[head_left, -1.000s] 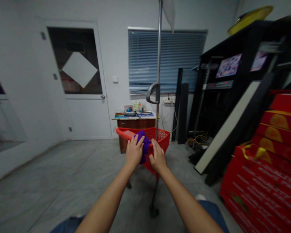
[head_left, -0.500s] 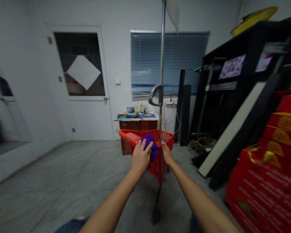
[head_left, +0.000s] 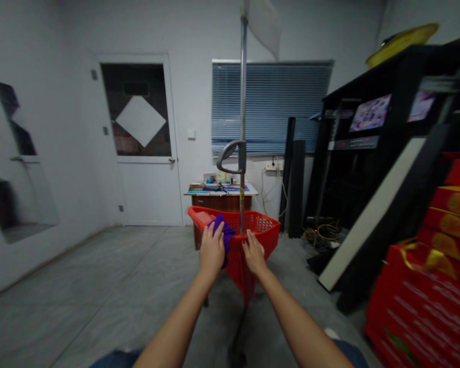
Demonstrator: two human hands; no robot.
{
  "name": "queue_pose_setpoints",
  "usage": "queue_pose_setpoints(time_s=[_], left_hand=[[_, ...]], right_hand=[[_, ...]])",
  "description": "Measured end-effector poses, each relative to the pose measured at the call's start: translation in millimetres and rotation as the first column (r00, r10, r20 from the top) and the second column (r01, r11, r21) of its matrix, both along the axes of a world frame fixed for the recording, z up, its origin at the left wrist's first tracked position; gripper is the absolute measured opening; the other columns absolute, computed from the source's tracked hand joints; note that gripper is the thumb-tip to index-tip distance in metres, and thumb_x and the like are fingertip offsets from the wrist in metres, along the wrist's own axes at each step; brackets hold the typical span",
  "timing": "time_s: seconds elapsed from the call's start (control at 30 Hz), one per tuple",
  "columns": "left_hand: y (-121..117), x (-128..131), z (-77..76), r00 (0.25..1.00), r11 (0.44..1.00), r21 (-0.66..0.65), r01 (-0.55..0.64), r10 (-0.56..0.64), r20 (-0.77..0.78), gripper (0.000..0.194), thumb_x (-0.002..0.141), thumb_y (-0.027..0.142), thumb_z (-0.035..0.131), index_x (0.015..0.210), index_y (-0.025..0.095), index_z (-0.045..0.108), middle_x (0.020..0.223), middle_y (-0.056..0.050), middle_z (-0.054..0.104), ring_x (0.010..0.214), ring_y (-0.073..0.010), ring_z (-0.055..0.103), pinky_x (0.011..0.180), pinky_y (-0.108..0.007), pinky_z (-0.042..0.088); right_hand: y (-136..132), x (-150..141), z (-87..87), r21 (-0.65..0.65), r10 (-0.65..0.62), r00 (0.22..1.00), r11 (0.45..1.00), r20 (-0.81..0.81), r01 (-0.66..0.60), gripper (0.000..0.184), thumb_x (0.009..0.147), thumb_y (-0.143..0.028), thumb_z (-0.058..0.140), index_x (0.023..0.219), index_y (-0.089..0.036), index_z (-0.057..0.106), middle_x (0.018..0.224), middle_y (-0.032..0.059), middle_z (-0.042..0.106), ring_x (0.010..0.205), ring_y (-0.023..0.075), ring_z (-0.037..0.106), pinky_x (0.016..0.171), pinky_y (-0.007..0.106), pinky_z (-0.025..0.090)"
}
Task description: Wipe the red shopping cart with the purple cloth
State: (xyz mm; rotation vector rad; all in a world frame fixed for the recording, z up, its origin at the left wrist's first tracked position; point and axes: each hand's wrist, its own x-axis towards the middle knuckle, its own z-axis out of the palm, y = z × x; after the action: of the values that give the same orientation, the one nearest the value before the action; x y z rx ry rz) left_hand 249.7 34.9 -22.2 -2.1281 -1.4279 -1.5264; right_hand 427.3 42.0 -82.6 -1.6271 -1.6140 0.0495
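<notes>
Grey floor (head_left: 130,296), red basket (head_left: 238,265), crumpled purple cloth (head_left: 226,230).

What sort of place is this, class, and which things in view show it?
Probably a back office doubling as storage: a cluttered desk, a black rack with lit screens, and stacked red boxes at the right.

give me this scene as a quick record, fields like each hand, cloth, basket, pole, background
left hand: fingers over the purple cloth
right hand: at the near corner of the red basket, close to the pole
purple cloth: bunched at the basket's rim
red basket: open-topped, perforated sides
pole: upright, grey handle partway up
behind: desk with small items, window blind, white door
right side: stacked red boxes
</notes>
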Motion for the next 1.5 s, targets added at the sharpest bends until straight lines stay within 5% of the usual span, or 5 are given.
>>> queue_pose_setpoints(time_s=[0.43,0.7,0.9,1.23,1.5], left_hand=[[30.7,-53.6,14.0,0.990,0.995,-0.038,-0.096,0.099,0.098,0.044,0.101,0.027,0.035,0.139,0.019,0.055,0.136,-0.015,0.059,0.129,-0.0271,0.054,0.110,-0.050,0.046],[-8.1,-64.2,-52.3,0.986,0.977,0.185,-0.108,0.128,-0.102,0.056,0.094,0.009,0.042,0.147,0.029,0.046,0.164,-0.007,0.026,0.154,-0.0302,0.011,0.117,-0.052,0.038],[-7.8,-52.3,-77.6,0.885,0.960,0.279,0.002,0.128,-0.447,0.060,0.091,0.006,0.047,0.145,0.030,0.050,0.155,-0.006,0.044,0.151,-0.0339,0.019,0.116,-0.055,0.038],[-7.3,-54.7,-58.2,0.732,0.953,0.208,0.219,-0.020,-0.681,0.059,0.092,0.012,0.049,0.146,0.035,0.047,0.154,0.000,0.046,0.145,-0.0247,0.037,0.118,-0.041,0.035],[-8.7,-33.8,-40.6,0.835,0.981,0.195,0.006,0.103,-0.541,0.064,0.091,0.009,0.045,0.151,0.031,0.040,0.158,-0.009,0.039,0.147,-0.0282,0.033,0.119,-0.047,0.032]], right_hand=[[-9.1,-46.1,25.8,0.010,0.077,0.990,0.997,0.121,-0.079,0.050,0.102,-0.042,0.032,0.146,-0.021,0.047,0.149,0.0085,0.050,0.138,0.0228,0.042,0.116,0.042,0.028],[14.1,-39.6,23.1,-0.109,0.120,0.986,0.988,0.115,-0.107,0.048,0.104,-0.040,0.028,0.143,-0.023,0.051,0.149,0.0082,0.051,0.142,0.0221,0.040,0.116,0.044,0.028],[19.3,-32.7,15.6,-0.120,0.138,0.987,0.985,0.086,-0.127,0.049,0.105,-0.035,0.021,0.144,-0.028,0.050,0.146,0.0031,0.054,0.137,0.0165,0.044,0.116,0.038,0.029],[6.9,-36.7,0.6,-0.104,0.062,0.997,0.993,0.043,-0.057,0.051,0.103,-0.029,0.019,0.134,-0.026,0.060,0.138,0.0076,0.061,0.130,0.0230,0.051,0.107,0.041,0.039],[5.9,-11.7,0.5,-0.121,0.042,0.991,0.992,0.126,-0.026,0.052,0.104,-0.037,0.019,0.133,-0.026,0.061,0.140,0.0072,0.060,0.132,0.0221,0.050,0.111,0.042,0.035]])
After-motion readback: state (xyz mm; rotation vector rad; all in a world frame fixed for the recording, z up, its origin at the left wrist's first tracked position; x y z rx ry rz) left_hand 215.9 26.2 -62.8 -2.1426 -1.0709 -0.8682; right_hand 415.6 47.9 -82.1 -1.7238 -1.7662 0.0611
